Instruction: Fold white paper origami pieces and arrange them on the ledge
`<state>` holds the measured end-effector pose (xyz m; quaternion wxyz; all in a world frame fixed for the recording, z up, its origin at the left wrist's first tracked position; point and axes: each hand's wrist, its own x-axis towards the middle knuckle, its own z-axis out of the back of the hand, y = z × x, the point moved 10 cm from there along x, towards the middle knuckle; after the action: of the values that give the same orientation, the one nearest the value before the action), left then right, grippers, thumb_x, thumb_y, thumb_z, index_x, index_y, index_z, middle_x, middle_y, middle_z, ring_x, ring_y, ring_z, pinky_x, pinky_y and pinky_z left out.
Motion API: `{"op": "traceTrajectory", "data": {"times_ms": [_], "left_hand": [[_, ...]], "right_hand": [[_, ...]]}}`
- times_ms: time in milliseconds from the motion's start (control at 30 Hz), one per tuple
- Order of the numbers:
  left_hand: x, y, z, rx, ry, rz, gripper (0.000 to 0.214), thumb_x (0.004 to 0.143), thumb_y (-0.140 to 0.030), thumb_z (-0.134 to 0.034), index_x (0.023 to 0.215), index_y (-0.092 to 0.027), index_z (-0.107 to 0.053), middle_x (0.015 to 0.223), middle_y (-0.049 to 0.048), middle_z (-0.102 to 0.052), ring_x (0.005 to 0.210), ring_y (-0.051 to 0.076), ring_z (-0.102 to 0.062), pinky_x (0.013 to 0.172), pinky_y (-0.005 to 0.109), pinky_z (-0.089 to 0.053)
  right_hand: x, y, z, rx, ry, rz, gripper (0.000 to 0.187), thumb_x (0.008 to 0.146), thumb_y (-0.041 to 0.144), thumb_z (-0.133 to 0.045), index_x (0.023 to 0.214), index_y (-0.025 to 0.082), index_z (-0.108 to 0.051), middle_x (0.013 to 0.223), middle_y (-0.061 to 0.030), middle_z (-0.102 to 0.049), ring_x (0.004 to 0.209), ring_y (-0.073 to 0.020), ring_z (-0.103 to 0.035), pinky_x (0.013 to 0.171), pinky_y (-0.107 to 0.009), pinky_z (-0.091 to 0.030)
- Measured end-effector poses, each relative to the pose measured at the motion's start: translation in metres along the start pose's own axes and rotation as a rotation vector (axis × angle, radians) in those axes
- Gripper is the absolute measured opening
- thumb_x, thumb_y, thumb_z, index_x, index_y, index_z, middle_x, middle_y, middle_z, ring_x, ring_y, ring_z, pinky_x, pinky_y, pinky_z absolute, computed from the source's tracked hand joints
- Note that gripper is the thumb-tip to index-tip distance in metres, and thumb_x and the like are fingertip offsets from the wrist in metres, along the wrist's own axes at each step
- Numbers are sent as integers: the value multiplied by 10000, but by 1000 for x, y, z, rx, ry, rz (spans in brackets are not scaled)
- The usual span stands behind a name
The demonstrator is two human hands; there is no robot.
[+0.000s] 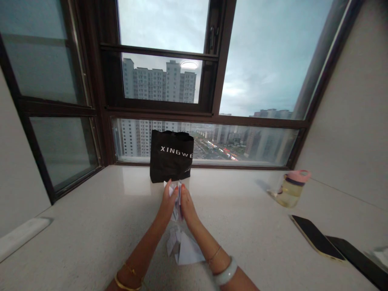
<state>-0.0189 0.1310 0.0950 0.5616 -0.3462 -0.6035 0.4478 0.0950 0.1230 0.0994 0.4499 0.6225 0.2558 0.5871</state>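
Observation:
Between my two palms, in front of the black bag, is some folded or crumpled white paper [175, 212]. My left hand [166, 204] presses on it from the left, its fingers pointing away from me. From the other side my right hand [188, 205] presses against it, fingers held together and stretched forward. Much of the paper is hidden by the hands. Below them, between my forearms, more creased white paper [189, 251] lies on the pale sill. The black bag [171, 159] with white lettering stands upright just beyond my fingertips.
On the right stands a bottle [289, 194] with a pink lid and yellowish liquid. Nearer me lie a phone [317, 238] and a long dark object [359, 258]. A long white object [24, 235] lies at the left edge. Brown-framed windows [216, 113] border the sill [236, 210].

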Motion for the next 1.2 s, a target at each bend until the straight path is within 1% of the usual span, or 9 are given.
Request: {"op": "traceTrajectory", "data": {"times_ms": [133, 300, 433, 600, 700, 800, 900, 1033, 1200], "left_hand": [[10, -25, 59, 282, -186, -104, 633, 771, -455, -447, 1331, -230, -255, 1443, 60, -170, 1323, 236, 21, 1064, 425, -106], [9, 32, 92, 662, -141, 31, 567, 779, -416, -433, 1284, -174, -347, 1401, 129, -267, 1313, 274, -112, 1041, 473, -141], [-3, 82, 58, 836, 68, 180, 509, 787, -393, -409, 1248, -177, -394, 1367, 128, -341, 1279, 288, -237, 1008, 494, -204], [-24, 96, 13, 718, 305, 169, 443, 803, -371, -329, 1132, -144, -520, 1207, 119, -535, 1151, 244, -451, 977, 399, -316], [-39, 87, 29, 724, 245, 56, 439, 805, -359, -300, 1087, -138, -554, 1148, 116, -575, 1086, 215, -509, 947, 349, -368], [-67, 73, 48, 815, 182, -126, 476, 784, -418, -368, 1155, -158, -513, 1248, 127, -492, 1169, 251, -426, 974, 416, -338], [-105, 57, 27, 876, 359, -323, 637, 710, -534, -475, 1272, -247, -385, 1370, 85, -345, 1267, 288, -266, 1002, 497, -267], [-121, 43, -14, 951, 553, -327, 689, 716, -444, -504, 1334, -258, -263, 1420, 55, -240, 1305, 288, -151, 1026, 556, -127], [-79, 44, -21, 937, 560, -155, 696, 676, -182, -441, 1345, -203, -248, 1422, 56, -233, 1309, 240, -160, 1047, 465, -155]], "right_hand": [[33, -1, 56, -212, -155, 32, 616, 844, 538, -176, 1137, 116, -515, 1205, -140, -512, 1157, -206, -416, 999, -373, -276], [47, -55, 67, -560, 92, -83, 614, 866, 486, -156, 1140, 67, -511, 1179, -182, -527, 1158, -223, -426, 977, -360, -301], [31, -79, 36, -616, 255, -135, 511, 862, 467, -273, 1121, 119, -542, 1165, -164, -550, 1164, -248, -426, 976, -427, -281], [-15, -84, -14, -634, 510, -140, 405, 867, 430, -311, 1077, 217, -583, 1153, -77, -581, 1187, -254, -400, 987, -526, -195], [-48, -74, -1, -636, 604, -96, 458, 863, 456, -293, 1203, 220, -490, 1282, -84, -469, 1250, -241, -304, 1020, -488, -149], [-79, -62, 29, -633, 738, -12, 725, 752, 571, -438, 1348, 207, -245, 1416, -101, -229, 1309, -243, -127, 1044, -446, -94], [-97, -59, 47, -713, 852, 29, 1029, 543, 623, -616, 1367, 245, -129, 1444, -86, -122, 1312, -290, -26, 1031, -498, 4], [-80, -70, 45, -870, 763, -38, 1066, 499, 601, -652, 1366, 220, -162, 1440, -96, -133, 1313, -293, -17, 1018, -516, 59], [-43, -88, 51, -720, 545, -121, 815, 691, 595, -477, 1338, 143, -275, 1401, -136, -259, 1294, -243, -194, 1045, -432, -144]]}}
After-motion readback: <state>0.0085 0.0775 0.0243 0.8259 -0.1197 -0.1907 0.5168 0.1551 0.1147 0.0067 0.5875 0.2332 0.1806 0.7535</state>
